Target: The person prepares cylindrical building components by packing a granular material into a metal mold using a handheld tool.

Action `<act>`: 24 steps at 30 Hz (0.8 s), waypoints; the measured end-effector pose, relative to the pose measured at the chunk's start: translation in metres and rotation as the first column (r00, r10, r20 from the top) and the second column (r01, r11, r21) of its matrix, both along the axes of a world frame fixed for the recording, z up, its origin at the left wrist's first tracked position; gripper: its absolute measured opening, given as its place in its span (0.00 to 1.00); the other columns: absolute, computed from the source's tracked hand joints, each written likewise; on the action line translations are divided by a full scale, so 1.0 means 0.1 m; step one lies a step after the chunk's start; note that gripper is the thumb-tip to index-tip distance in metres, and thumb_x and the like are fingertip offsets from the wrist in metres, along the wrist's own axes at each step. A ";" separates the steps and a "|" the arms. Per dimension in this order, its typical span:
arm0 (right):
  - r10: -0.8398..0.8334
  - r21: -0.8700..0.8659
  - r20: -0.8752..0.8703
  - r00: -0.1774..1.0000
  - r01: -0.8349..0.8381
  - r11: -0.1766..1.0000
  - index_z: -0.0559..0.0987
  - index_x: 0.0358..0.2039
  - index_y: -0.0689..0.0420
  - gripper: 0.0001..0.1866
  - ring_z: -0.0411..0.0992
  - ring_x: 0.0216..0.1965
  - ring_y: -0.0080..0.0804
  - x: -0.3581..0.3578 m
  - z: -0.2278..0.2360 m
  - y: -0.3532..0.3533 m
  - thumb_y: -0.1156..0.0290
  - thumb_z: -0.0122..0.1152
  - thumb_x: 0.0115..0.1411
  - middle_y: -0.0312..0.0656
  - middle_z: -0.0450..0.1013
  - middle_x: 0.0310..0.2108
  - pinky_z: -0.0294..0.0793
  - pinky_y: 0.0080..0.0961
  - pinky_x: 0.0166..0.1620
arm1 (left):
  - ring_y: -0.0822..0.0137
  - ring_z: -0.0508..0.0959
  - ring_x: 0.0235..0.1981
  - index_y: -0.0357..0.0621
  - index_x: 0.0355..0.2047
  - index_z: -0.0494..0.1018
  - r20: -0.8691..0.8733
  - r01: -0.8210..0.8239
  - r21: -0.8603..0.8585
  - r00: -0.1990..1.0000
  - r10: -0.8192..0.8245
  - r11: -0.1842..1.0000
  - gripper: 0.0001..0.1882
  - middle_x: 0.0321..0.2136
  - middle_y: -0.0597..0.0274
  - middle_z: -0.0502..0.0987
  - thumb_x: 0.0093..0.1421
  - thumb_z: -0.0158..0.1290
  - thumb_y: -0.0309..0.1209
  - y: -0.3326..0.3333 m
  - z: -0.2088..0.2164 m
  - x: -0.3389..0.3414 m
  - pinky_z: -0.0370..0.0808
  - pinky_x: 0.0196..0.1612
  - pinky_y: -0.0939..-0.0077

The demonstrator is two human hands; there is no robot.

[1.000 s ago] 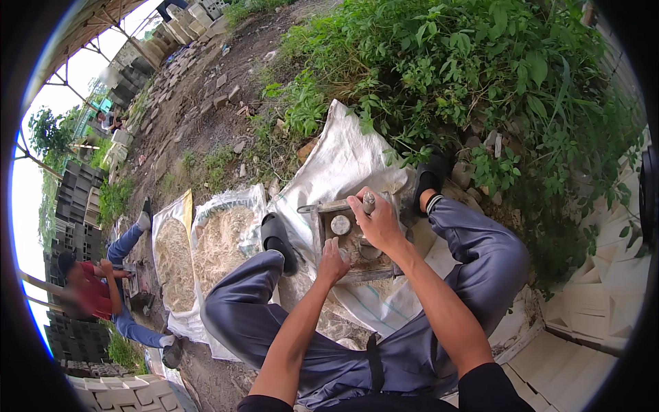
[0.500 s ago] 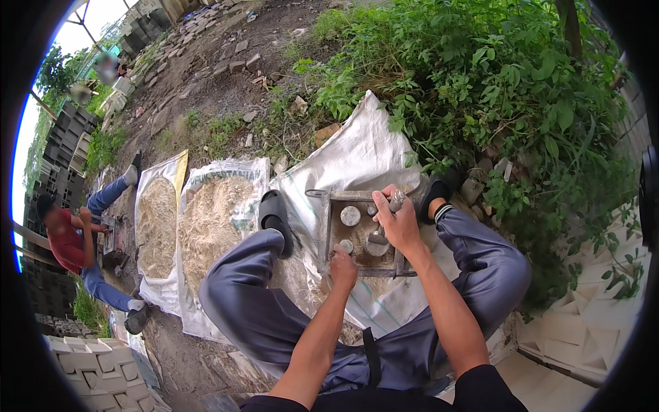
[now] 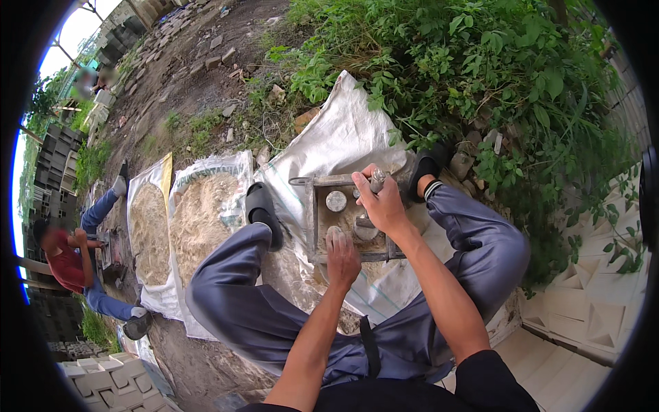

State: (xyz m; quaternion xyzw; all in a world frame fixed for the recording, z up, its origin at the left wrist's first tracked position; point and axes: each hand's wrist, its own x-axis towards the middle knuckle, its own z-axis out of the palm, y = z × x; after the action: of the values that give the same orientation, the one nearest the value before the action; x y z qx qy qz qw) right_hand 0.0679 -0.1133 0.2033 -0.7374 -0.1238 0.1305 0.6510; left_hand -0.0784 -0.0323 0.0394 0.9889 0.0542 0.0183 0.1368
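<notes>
Between my legs, a square dark-framed mould (image 3: 312, 218) lies on a white woven sack, with sandy material and pale round pieces inside it. One round piece (image 3: 336, 200) shows plainly at the upper left, and another (image 3: 365, 231) sits at the lower right. My left hand (image 3: 341, 255) reaches over the frame's near edge, fingers laid flat where a third, smaller disc is now covered. My right hand (image 3: 386, 206) is wrapped round a grey metal tool (image 3: 377, 180) with an upright, rounded handle. Its lower end is partly hidden by that hand.
To the left, two opened sacks hold pale powder (image 3: 206, 202). Further left, a co-worker in a red top (image 3: 65, 261) sits by another mould. Green bushes (image 3: 439, 75) border the far right, stacked pale blocks (image 3: 583, 302) the near right. My sandalled foot (image 3: 263, 214) rests beside the mould.
My left hand has moved forward from beside the small disc, and its fingers now cover it. My right hand keeps its grip on the tool. The whole view has shifted slightly.
</notes>
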 end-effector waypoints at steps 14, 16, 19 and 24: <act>-0.020 -0.042 0.191 0.981 0.028 0.999 0.71 0.28 0.60 0.16 0.68 0.17 0.22 0.00 -0.06 -0.04 0.60 0.55 0.65 0.36 0.65 0.16 0.66 0.24 0.24 | 0.62 0.49 0.69 0.30 0.59 0.62 -0.355 0.256 -0.085 0.895 -0.270 0.963 0.48 0.63 0.47 0.61 0.61 0.31 0.66 0.12 -0.13 0.32 0.29 0.71 0.59; -0.004 0.031 0.171 0.985 -0.001 1.000 0.71 0.28 0.60 0.16 0.68 0.17 0.22 -0.05 0.01 -0.03 0.60 0.55 0.65 0.36 0.65 0.15 0.65 0.24 0.24 | 0.62 0.49 0.69 0.32 0.60 0.62 -0.412 0.228 -0.073 0.879 -0.238 0.971 0.50 0.61 0.45 0.63 0.59 0.31 0.69 0.13 -0.10 0.34 0.28 0.71 0.58; 0.024 -0.042 0.051 0.998 -0.022 0.999 0.72 0.33 0.62 0.14 0.66 0.19 0.36 -0.04 0.06 -0.07 0.62 0.56 0.64 0.50 0.68 0.18 0.66 0.31 0.28 | 0.60 0.52 0.68 0.33 0.61 0.61 -0.359 0.240 -0.043 0.902 -0.239 0.970 0.48 0.60 0.44 0.64 0.60 0.33 0.67 0.08 -0.15 0.33 0.28 0.71 0.56; -0.016 -0.038 0.043 0.999 0.017 0.999 0.73 0.34 0.62 0.15 0.67 0.20 0.42 0.03 -0.07 -0.05 0.60 0.56 0.64 0.52 0.68 0.18 0.67 0.33 0.30 | 0.54 0.61 0.63 0.31 0.56 0.66 -0.225 0.272 0.051 0.941 -0.254 0.961 0.39 0.57 0.43 0.67 0.62 0.41 0.57 0.22 -0.17 0.36 0.40 0.70 0.52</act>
State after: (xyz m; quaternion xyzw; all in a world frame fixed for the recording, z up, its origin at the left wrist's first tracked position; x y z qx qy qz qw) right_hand 0.0712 -0.1185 0.1965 -0.7535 -0.1289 0.1119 0.6349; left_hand -0.0427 -0.0100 0.0228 0.9881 -0.0648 -0.1057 0.0909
